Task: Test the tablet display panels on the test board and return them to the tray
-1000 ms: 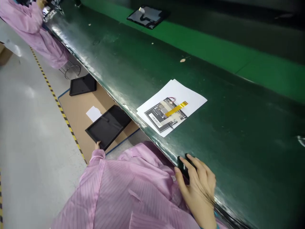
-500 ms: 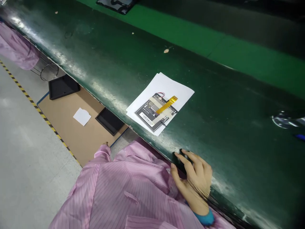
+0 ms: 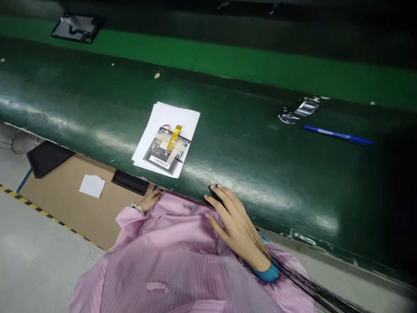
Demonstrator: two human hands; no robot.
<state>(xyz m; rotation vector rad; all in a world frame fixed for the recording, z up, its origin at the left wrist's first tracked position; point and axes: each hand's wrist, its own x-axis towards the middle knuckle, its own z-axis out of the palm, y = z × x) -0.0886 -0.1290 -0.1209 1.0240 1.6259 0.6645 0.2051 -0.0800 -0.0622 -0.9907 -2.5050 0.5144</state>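
My right hand (image 3: 233,221) lies at the table's front edge, fingers spread, fingertips on the green surface, with nothing in it. My left hand (image 3: 150,201) is low, below the table edge beside the pink smock; its fingers are loosely stretched out, the tips partly hidden, and no held object shows. Ahead of both hands, an electronic module (image 3: 164,153) rests on white paper sheets (image 3: 148,126). It has a black labelled battery, a circuit board with pale tape strips, and red and black wires. An orange flex cable (image 3: 174,138) sticks up across it.
On the green table (image 3: 247,143), a metal watch-like band (image 3: 299,111) and a blue pen (image 3: 339,134) lie to the right. A dark panel (image 3: 77,28) sits at the far left. Below the table, black trays (image 3: 130,181) and a white paper piece (image 3: 92,186) rest on brown board.
The view has swung right and levelled, bringing the pen and metal band fully into sight. My left hand now shows more clearly. My right hand stays at the edge; the module has not moved on its paper.
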